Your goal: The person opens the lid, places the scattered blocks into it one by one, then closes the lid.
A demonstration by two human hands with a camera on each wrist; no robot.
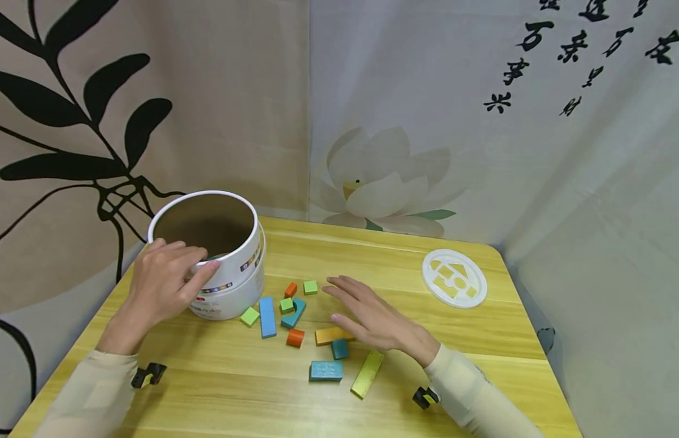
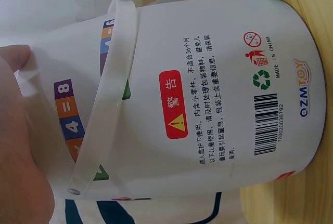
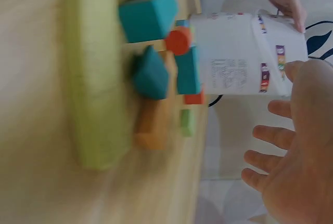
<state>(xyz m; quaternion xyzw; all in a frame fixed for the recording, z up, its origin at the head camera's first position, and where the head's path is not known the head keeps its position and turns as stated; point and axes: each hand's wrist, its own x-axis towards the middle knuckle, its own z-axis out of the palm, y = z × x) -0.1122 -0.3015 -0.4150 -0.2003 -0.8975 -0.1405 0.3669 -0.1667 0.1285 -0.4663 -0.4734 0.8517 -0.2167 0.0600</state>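
Observation:
A white bucket (image 1: 230, 298) with a thin handle stands on the left of the table. My left hand (image 1: 163, 277) grips its near rim, thumb outside and fingertips hidden inside. In the left wrist view, printed labels cover the bucket wall (image 2: 218, 104). My right hand (image 1: 375, 316) hovers over loose toy blocks, fingers extended, holding nothing. Beneath and beside it lie an orange-yellow block (image 1: 325, 336), a teal block (image 1: 340, 348), a larger teal block (image 1: 325, 371) and a long yellow-green block (image 1: 367, 374). Nearer the bucket are a blue block (image 1: 268, 317), a red cylinder (image 1: 295, 337) and several small green ones.
A white round lid (image 1: 428, 277) with shaped cutouts lies flat at the table's back right. The wooden table (image 1: 235, 389) meets printed hanging cloth (image 1: 405, 109) along its far edge. The bucket stands near the table's left edge.

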